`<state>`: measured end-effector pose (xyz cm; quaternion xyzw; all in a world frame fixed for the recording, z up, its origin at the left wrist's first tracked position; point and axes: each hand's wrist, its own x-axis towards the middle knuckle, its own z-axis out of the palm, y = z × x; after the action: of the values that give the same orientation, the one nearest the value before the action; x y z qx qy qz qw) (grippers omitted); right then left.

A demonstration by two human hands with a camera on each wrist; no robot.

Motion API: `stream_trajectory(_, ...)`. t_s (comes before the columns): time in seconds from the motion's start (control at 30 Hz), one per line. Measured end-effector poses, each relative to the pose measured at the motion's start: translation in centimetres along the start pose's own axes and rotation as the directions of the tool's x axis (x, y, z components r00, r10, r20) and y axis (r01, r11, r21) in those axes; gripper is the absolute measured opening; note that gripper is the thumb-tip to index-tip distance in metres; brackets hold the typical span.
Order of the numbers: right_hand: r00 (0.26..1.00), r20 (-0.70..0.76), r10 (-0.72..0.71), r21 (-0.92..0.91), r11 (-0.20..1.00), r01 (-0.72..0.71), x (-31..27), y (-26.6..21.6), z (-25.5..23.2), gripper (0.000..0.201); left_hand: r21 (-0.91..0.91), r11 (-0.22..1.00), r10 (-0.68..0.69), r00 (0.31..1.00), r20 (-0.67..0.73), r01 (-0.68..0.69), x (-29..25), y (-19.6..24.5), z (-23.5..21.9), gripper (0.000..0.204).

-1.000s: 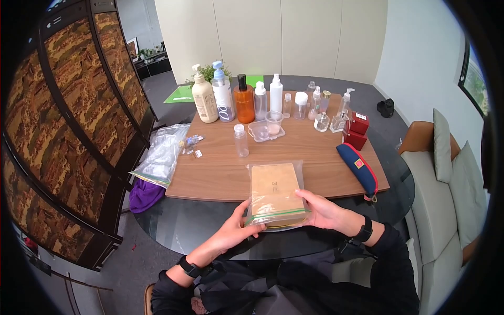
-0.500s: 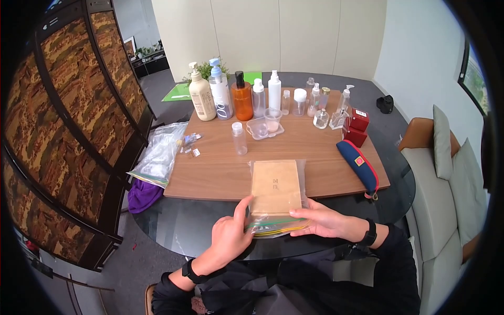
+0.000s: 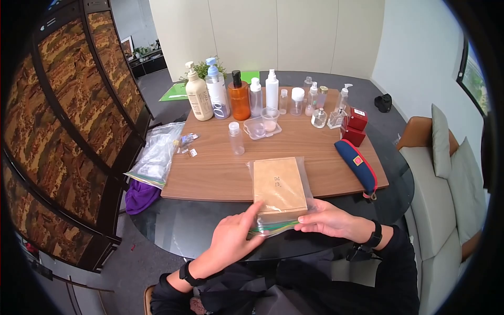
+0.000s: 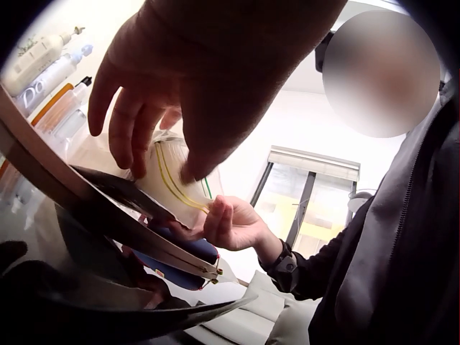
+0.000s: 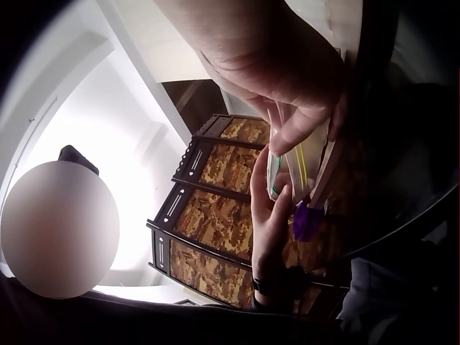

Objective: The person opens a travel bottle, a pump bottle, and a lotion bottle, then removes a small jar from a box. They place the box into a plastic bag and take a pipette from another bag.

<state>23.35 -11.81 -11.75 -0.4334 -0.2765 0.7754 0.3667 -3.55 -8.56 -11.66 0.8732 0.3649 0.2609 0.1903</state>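
A clear zip bag with a flat brown package (image 3: pixel 279 184) inside lies at the front edge of the wooden board, its zip end toward the person. The right hand (image 3: pixel 332 220) pinches the bag's right corner between thumb and fingers. At the left corner is the left hand (image 3: pixel 235 236), index finger extended along the package and thumb by the zip. In the left wrist view the left hand (image 4: pixel 187 79) has its fingers spread over the bag's mouth, whose yellow strip (image 4: pixel 171 180) shows. The right wrist view shows the right hand's thumb on the bag beside the green and yellow strips (image 5: pixel 300 167).
Pump bottles (image 3: pixel 198 97), an amber bottle (image 3: pixel 239 100) and several small bottles line the board's back. A clear bottle (image 3: pixel 236 140) and plastic tray (image 3: pixel 262 129) stand mid-board. Red boxes (image 3: pixel 355 128) and a blue pouch (image 3: pixel 357 164) are right, another zip bag (image 3: pixel 155 152) left.
The package lies flatter and turned slightly, its zip end lower. The left hand has moved from gripping the bag's side to its left corner; the right hand has slid down to the zip corner.
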Motion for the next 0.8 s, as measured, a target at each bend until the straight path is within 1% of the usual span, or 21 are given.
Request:
stream_trajectory(0.03, 1.000, -0.014, -0.003, -0.005, 1.000, 0.003, 0.0, 0.0, -0.1, 0.052, 0.047, 0.996, 0.074, 0.997, -0.009, -0.074, 0.0, 0.4, -0.4, 0.075)
stream_trajectory(0.13, 1.000, -0.019, 0.012, -0.005, 1.000, -0.012, 0.1, 0.0, -0.4, 0.049, 0.104, 0.969, 0.225, 0.974, 0.022, -0.226, -0.4, 0.3, -0.7, 0.075)
stream_trajectory(0.23, 0.998, -0.023, 0.057, -0.017, 0.998, -0.058, 0.1, -0.2, -0.5, 0.045, 0.311, 0.901, 0.330, 0.943, -0.039, -0.303, -0.4, -0.8, -0.4, 0.066)
stream_trajectory(0.27, 0.998, -0.011, 0.066, -0.005, 0.998, -0.066, 0.0, -0.5, -0.5, 0.050, 0.387, 0.863, 0.373, 0.927, -0.052, -0.325, -0.3, -1.0, -0.3, 0.064)
stream_trajectory(0.33, 0.996, 0.013, 0.084, 0.021, 0.996, -0.084, -0.6, -1.1, -0.3, 0.059, 0.375, 0.853, 0.431, 0.895, -0.116, -0.363, -0.1, -1.0, -0.3, 0.058)
stream_trajectory(0.43, 0.996, -0.039, -0.083, -0.043, 0.996, 0.081, -2.3, -2.6, 1.4, 0.077, 0.350, 0.846, 0.487, 0.850, -0.199, -0.403, 0.3, -0.8, -0.6, 0.051)
stream_trajectory(0.47, 0.969, -0.062, -0.237, -0.178, 0.958, 0.223, -2.6, -2.6, 1.2, 0.082, 0.340, 0.844, 0.501, 0.836, -0.223, -0.415, 0.4, -0.6, -0.8, 0.048)
stream_trajectory(0.5, 0.920, -0.064, -0.386, -0.310, 0.884, 0.350, -3.1, -2.5, 0.7, 0.087, 0.330, 0.852, 0.494, 0.831, -0.255, -0.405, 0.7, -0.5, -1.0, 0.048)
stream_trajectory(0.53, 0.851, -0.045, -0.524, -0.437, 0.776, 0.455, -3.5, -2.6, 0.7, 0.092, 0.318, 0.862, 0.485, 0.826, -0.287, -0.395, 1.0, -0.5, -1.4, 0.048)
stream_trajectory(0.57, 0.758, 0.069, -0.648, -0.546, 0.612, 0.572, -4.2, -3.1, 1.0, 0.086, 0.304, 0.872, 0.474, 0.820, -0.320, -0.385, 1.4, -0.3, -1.7, 0.047)
stream_trajectory(0.6, 0.724, 0.156, -0.671, -0.698, 0.444, 0.562, -4.8, -3.7, 1.4, 0.081, 0.305, 0.877, 0.463, 0.824, -0.327, -0.372, 1.6, -0.2, -2.0, 0.048)
stream_trajectory(0.63, 0.695, 0.249, -0.675, -0.810, 0.249, 0.531, -5.4, -4.3, 1.8, 0.076, 0.306, 0.881, 0.454, 0.826, -0.333, -0.361, 1.9, 0.0, -2.3, 0.049)
stream_trajectory(0.67, 0.672, 0.342, -0.657, -0.876, 0.036, 0.481, -5.6, -4.7, 2.1, 0.072, 0.308, 0.884, 0.447, 0.828, -0.339, -0.351, 2.1, 0.1, -2.6, 0.050)
stream_trajectory(0.7, 0.583, 0.455, -0.673, -0.871, -0.200, 0.449, -5.4, -4.7, 2.5, 0.058, 0.316, 0.883, 0.445, 0.831, -0.333, -0.346, 2.3, 0.3, -2.7, 0.051)
stream_trajectory(0.8, 0.487, 0.466, -0.739, -0.881, -0.338, 0.331, -3.9, -3.8, 1.2, 0.055, 0.346, 0.868, 0.467, 0.821, -0.328, -0.356, 2.6, 0.6, -2.9, 0.049)
